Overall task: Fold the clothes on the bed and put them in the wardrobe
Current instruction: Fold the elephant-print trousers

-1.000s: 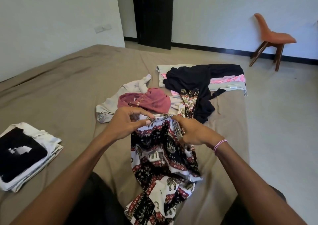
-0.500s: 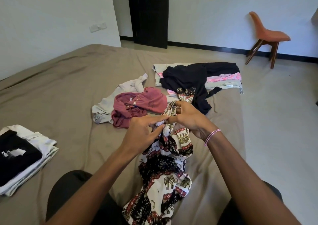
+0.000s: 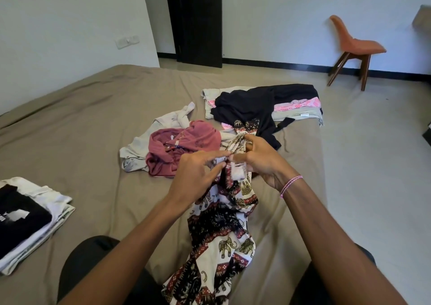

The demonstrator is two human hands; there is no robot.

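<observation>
Pinching patterned garment, left hand faces right hand.

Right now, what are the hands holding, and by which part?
The elephant-print garment, by its bunched top edge: the left hand and right hand both pinch it there, the rest trailing onto the bed.

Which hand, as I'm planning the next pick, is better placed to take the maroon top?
Probably left. The left hand lies beside the maroon top; the right hand is farther right. Both pinch the print garment.
</observation>
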